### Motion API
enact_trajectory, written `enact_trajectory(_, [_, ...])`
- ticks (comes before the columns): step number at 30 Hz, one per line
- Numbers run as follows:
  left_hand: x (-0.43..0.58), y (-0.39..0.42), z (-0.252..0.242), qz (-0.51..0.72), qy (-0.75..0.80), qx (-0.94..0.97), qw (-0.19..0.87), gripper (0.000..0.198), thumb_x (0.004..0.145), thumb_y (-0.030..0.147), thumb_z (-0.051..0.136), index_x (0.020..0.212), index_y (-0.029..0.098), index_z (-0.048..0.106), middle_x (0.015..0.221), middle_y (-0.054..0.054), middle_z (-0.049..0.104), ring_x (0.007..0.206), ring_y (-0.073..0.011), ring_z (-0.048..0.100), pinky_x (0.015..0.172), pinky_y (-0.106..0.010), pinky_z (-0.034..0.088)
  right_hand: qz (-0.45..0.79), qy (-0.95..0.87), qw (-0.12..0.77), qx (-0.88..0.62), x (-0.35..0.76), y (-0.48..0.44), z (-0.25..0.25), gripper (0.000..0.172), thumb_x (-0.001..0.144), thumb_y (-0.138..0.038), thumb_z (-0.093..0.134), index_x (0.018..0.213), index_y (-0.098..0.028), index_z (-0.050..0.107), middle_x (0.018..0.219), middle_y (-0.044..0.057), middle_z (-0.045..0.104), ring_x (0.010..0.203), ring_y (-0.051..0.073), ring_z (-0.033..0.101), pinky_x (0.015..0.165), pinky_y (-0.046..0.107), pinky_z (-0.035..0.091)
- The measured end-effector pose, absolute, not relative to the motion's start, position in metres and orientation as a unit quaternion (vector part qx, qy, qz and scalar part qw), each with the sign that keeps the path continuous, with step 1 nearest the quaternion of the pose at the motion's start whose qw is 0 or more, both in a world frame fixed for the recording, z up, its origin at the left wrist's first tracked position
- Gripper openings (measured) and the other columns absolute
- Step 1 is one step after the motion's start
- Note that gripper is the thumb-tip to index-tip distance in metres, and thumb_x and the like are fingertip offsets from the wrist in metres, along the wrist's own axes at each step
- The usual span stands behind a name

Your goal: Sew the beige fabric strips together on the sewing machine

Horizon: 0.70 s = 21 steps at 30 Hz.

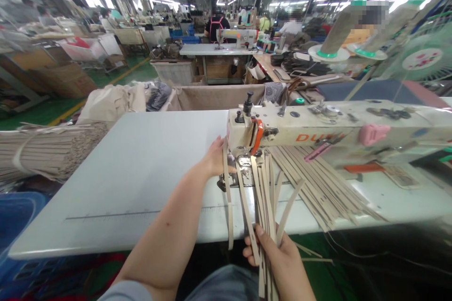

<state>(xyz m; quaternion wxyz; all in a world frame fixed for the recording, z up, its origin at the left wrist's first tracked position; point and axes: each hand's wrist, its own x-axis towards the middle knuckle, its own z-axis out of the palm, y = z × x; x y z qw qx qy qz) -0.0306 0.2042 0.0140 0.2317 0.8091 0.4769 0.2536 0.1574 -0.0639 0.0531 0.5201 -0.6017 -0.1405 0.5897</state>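
Observation:
My left hand [216, 156] reaches to the needle area of a cream sewing machine [318, 127] and pinches one beige strip [229, 197] that hangs over the table's front edge. Near that front edge, my right hand [273, 251] is closed round a bunch of several beige strips [263, 188] that run up toward the presser foot [243, 169]. More beige strips [318, 183] lie fanned out on the table under the machine arm.
The grey worktable [141, 174] stretches left. A tied bundle of strips [45, 150] sits at its left end over a blue crate [17, 216]. Thread cones [335, 37] and a fan [423, 56] stand at right. Other workers and sewing stations fill the background.

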Motion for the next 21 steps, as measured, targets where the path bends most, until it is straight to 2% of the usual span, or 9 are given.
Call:
enact_trajectory(2, [-0.029, 0.201, 0.013, 0.240, 0.482, 0.805, 0.248, 0.111, 0.051, 0.038, 0.110, 0.153, 0.022, 0.070, 0.168, -0.018, 0.062, 0.161, -0.0547, 0.050, 0.137, -0.072, 0.041, 0.599, -0.122, 0.513, -0.603, 0.162, -0.066, 0.055, 0.072, 0.055, -0.071, 0.112, 0.089, -0.015, 0.085, 0.074, 0.011, 0.088, 0.062, 0.024, 0.082, 0.058, 0.029, 0.066])
enact_trajectory(8, [-0.024, 0.202, 0.012, 0.226, 0.479, 0.812, 0.246, 0.101, 0.051, 0.043, 0.109, 0.144, 0.021, 0.076, 0.169, -0.021, 0.060, 0.162, -0.0555, 0.048, 0.138, -0.075, 0.036, 0.655, -0.061, 0.498, -0.565, 0.176, -0.075, 0.058, 0.062, 0.055, -0.054, 0.118, 0.095, -0.013, 0.093, 0.077, 0.010, 0.088, 0.070, 0.022, 0.084, 0.066, 0.024, 0.067])
enact_trajectory(12, [-0.024, 0.203, 0.013, 0.212, 0.477, 0.818, 0.241, 0.105, 0.054, 0.041, 0.108, 0.150, 0.017, 0.073, 0.168, -0.023, 0.060, 0.163, -0.0542, 0.047, 0.139, -0.073, 0.037, 0.675, -0.066, 0.505, -0.534, 0.182, -0.085, 0.059, 0.057, 0.061, -0.050, 0.116, 0.102, -0.015, 0.095, 0.077, 0.009, 0.088, 0.068, 0.021, 0.081, 0.063, 0.023, 0.065])
enact_trajectory(14, [-0.024, 0.204, 0.012, 0.211, 0.475, 0.820, 0.239, 0.106, 0.054, 0.039, 0.107, 0.152, 0.019, 0.072, 0.168, -0.021, 0.061, 0.163, -0.0539, 0.048, 0.139, -0.073, 0.038, 0.673, -0.072, 0.505, -0.536, 0.184, -0.088, 0.057, 0.055, 0.061, -0.049, 0.117, 0.099, -0.015, 0.095, 0.076, 0.009, 0.087, 0.068, 0.020, 0.081, 0.063, 0.023, 0.064])
enact_trajectory(17, [-0.023, 0.205, 0.009, 0.220, 0.471, 0.821, 0.235, 0.103, 0.052, 0.036, 0.108, 0.148, 0.025, 0.074, 0.165, -0.018, 0.064, 0.160, -0.0538, 0.051, 0.137, -0.077, 0.039, 0.667, -0.070, 0.491, -0.556, 0.184, -0.090, 0.051, 0.054, 0.059, -0.047, 0.118, 0.095, -0.014, 0.094, 0.075, 0.009, 0.086, 0.069, 0.020, 0.080, 0.063, 0.022, 0.063])
enact_trajectory(21, [-0.025, 0.204, 0.006, 0.244, 0.463, 0.816, 0.244, 0.098, 0.052, 0.036, 0.109, 0.143, 0.022, 0.075, 0.163, -0.018, 0.065, 0.155, -0.0523, 0.056, 0.135, -0.074, 0.043, 0.660, -0.076, 0.491, -0.564, 0.182, -0.091, 0.045, 0.058, 0.064, -0.053, 0.115, 0.102, -0.015, 0.093, 0.068, 0.005, 0.081, 0.060, 0.016, 0.073, 0.057, 0.021, 0.058])
